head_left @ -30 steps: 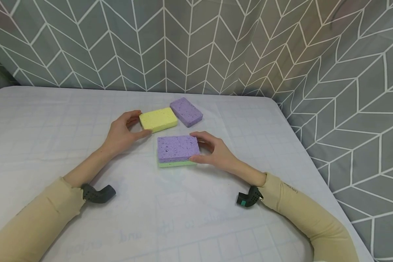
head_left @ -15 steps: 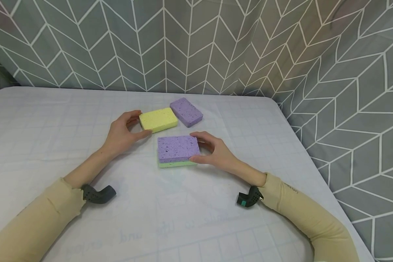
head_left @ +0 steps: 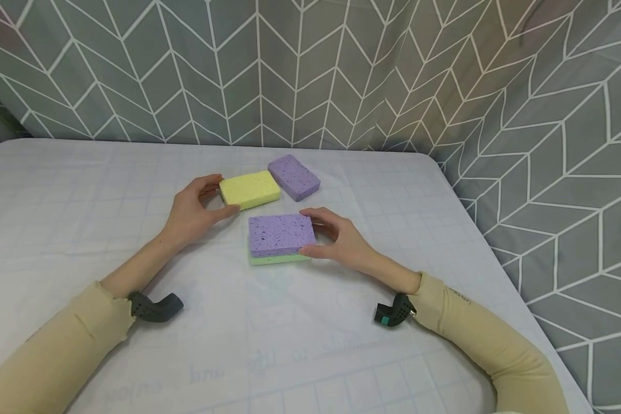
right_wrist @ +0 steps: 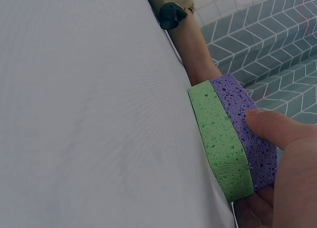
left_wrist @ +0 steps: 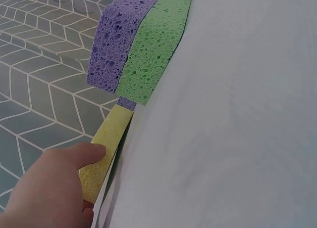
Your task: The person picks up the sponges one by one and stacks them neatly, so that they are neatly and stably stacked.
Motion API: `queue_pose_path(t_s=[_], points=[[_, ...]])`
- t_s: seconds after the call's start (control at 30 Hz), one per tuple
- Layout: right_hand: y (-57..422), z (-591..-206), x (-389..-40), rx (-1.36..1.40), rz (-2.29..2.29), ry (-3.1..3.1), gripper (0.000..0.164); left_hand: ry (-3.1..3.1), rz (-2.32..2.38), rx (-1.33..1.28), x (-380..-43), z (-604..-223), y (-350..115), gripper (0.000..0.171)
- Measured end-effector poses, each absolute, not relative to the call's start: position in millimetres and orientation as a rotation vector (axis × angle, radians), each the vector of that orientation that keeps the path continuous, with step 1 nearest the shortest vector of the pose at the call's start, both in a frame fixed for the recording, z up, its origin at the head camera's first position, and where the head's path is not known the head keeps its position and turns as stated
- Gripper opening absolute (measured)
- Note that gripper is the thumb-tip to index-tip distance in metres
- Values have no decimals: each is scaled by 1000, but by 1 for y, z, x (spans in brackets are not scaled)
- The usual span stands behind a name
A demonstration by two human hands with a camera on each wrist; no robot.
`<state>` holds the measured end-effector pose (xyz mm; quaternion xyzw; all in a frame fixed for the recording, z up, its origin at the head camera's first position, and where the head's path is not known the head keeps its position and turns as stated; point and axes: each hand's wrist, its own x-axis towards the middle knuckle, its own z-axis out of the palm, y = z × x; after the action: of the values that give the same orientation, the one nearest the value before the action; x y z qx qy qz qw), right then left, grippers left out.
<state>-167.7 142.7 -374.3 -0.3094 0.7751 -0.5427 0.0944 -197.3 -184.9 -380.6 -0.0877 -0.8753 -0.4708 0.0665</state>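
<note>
My left hand (head_left: 192, 211) pinches the left end of a yellow sponge (head_left: 250, 190), thumb on its near side and fingers at the far side. My right hand (head_left: 343, 241) holds the right end of a purple sponge (head_left: 282, 234), which lies flat on top of a green sponge (head_left: 276, 260). In the right wrist view the thumb presses the purple sponge's side, above the green sponge (right_wrist: 220, 144). A second purple sponge (head_left: 294, 177) lies tilted just behind the yellow one's right end, with no hand on it. The undersides of the sponges are hidden.
A white cloth (head_left: 269, 356) with faint lines and lettering covers the table. Grey curtains (head_left: 279, 69) with a white chevron pattern hang behind it and along the right side. Dark wrist cameras (head_left: 156, 307) sit at the beige sleeve cuffs.
</note>
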Motion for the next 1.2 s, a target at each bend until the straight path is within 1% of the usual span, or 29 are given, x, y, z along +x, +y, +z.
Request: queue_pose_path(t_s=[0.8, 1.0, 1.2], points=[[142, -376, -167, -897, -1613, 2306, 67, -2515, -1574, -174, -188, -378, -180, 73], [143, -376, -167, -891, -1599, 2308, 68, -2448, -1661, -209, -182, -380, -174, 72], [143, -376, -169, -918, -1619, 2291, 68, -2334, -1706, -303, -174, -376, -164, 68]])
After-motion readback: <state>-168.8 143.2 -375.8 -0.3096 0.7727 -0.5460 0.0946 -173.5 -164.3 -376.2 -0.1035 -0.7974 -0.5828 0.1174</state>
